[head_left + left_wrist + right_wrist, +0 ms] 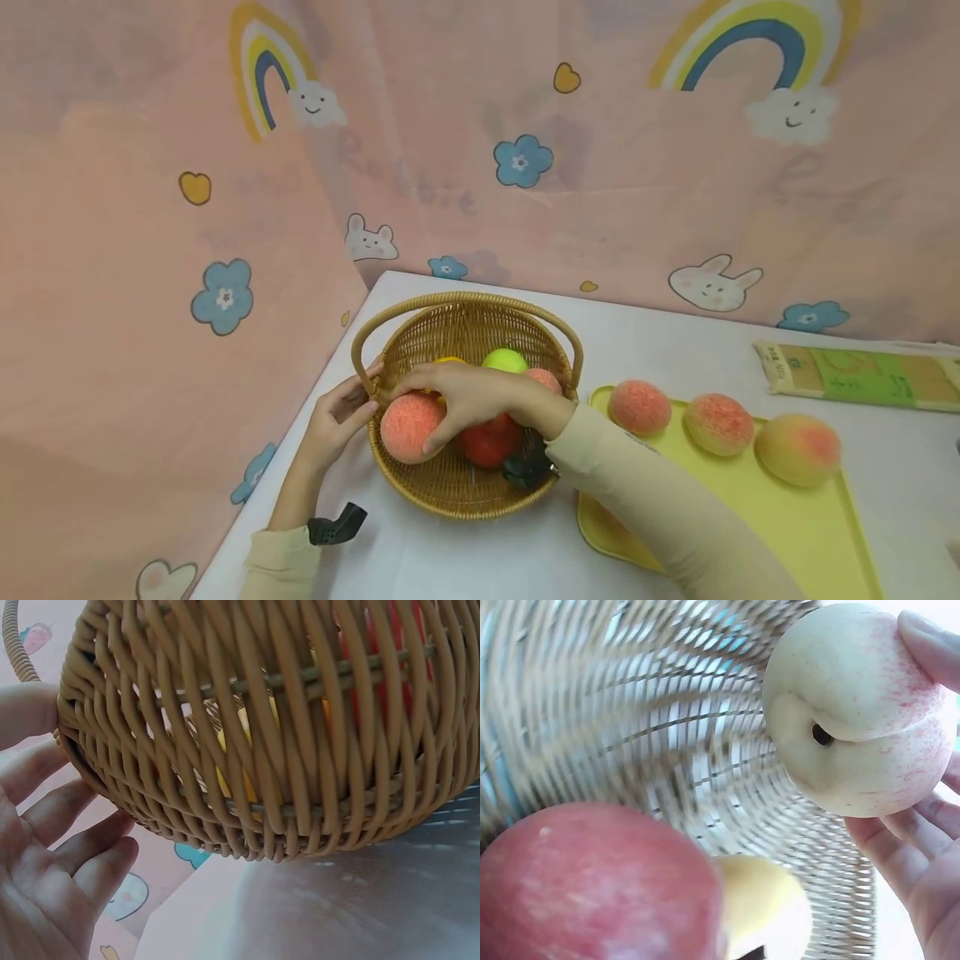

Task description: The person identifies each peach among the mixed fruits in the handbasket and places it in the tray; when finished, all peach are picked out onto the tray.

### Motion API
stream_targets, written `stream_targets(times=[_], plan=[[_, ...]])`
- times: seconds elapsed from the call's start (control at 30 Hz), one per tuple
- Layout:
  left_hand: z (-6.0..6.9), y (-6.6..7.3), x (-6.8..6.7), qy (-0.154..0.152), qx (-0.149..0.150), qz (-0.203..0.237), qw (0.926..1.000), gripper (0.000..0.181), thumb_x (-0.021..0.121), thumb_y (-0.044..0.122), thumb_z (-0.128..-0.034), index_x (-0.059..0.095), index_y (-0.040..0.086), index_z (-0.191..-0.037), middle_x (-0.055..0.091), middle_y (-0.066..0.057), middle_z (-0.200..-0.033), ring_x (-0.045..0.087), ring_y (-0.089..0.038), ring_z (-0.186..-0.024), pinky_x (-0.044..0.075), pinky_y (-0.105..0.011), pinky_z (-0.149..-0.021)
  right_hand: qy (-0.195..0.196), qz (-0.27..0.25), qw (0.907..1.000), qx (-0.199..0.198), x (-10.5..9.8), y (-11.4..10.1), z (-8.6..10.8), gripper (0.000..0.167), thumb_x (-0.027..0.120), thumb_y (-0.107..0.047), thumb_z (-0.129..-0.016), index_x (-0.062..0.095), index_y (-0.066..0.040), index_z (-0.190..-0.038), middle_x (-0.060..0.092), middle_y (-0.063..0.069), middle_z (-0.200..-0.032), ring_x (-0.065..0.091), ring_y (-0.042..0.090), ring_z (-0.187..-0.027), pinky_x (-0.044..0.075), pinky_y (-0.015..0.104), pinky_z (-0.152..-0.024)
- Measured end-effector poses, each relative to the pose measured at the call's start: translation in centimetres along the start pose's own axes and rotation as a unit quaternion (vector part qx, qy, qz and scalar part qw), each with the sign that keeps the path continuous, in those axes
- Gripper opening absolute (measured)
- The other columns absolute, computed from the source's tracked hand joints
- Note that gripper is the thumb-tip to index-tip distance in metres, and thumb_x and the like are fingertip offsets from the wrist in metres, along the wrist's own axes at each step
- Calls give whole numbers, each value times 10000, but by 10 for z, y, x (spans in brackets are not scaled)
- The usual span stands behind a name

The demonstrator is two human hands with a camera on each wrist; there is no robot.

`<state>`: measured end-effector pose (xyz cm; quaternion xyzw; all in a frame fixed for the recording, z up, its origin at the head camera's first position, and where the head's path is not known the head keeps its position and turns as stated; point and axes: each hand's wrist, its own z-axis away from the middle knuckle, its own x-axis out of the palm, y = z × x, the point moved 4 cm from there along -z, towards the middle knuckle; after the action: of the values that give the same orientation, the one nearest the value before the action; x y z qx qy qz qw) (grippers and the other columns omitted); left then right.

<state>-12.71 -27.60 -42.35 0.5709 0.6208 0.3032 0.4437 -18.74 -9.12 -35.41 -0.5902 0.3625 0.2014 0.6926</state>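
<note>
My right hand (472,396) grips a pink peach (412,428) over the left side of a wicker basket (465,504), thumb on one side and fingers on the other. In the right wrist view that peach (855,712) shows its pale end with a small dark hole. At the basket's left rim, my left hand (341,417) holds the edge beside the handle's base, with thumb and fingertips against the wicker. Inside the basket lie a red fruit (491,442), a green fruit (506,360), another pink peach (543,381) and a yellow fruit (765,904), partly hidden by my right hand and forearm.
Right of the basket, a yellow tray (780,525) bears two pink peaches (640,407) (718,425) and a yellow-pink peach (798,450). My right forearm crosses its left part. A green-labelled packet (862,375) lies behind. The arched handle (465,297) rises over the basket.
</note>
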Motion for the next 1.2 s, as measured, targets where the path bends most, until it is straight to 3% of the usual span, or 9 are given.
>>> stream_targets(times=[0.2,0.37,0.6,0.73,0.93,1.2], plan=[[1,-1,-1,38,97,45,9999,442,496,-142,-868,455,-143,-1308,459,-212,-1415,487,-70,-1272,414,-188,-1029,209,-728,9970,153,-14,-10,13,652,834,-298,-707,544,-211,-1285,550,-107,-1268,492,62,-1168,447,255,-1000],[3,0,-1,121,91,-13,9999,447,500,-148,-860,459,-140,-1305,507,-132,-1397,508,-69,-1248,423,-187,-1019,513,-786,9954,-164,-28,-21,32,681,828,-280,-721,517,-181,-1319,532,-99,-1299,493,60,-1193,432,242,-1023],[3,-1,-1,119,-221,-83,9996,442,503,-105,-887,455,-115,-1326,418,-284,-1411,477,-43,-1275,398,-175,-1037,852,-723,9919,-598,-39,-29,66,705,807,-314,-746,484,-135,-1347,518,-35,-1342,486,118,-1218,460,304,-1011],[1,0,-1,162,-148,-70,9997,446,503,-121,-877,467,-108,-1322,411,-324,-1391,490,-61,-1266,404,-180,-1034,1153,-1083,9844,-772,-40,-31,89,709,814,-235,-743,478,-102,-1353,501,17,-1365,480,153,-1234,475,318,-1006],[0,1,-3,177,-39,-42,9998,442,497,-123,-876,468,-113,-1317,438,-305,-1382,499,-85,-1265,410,-182,-1031,1448,-1972,9637,-1073,-36,-27,129,754,805,-32,-718,445,-79,-1380,450,78,-1406,463,180,-1268,490,347,-992],[1,0,-1,75,-21,39,10000,448,493,-135,-875,450,-130,-1321,413,-326,-1387,473,-81,-1290,395,-186,-1045,2020,-2115,9523,-871,-21,2,199,795,752,107,-694,399,3,-1399,430,152,-1416,454,146,-1292,430,225,-1033]])
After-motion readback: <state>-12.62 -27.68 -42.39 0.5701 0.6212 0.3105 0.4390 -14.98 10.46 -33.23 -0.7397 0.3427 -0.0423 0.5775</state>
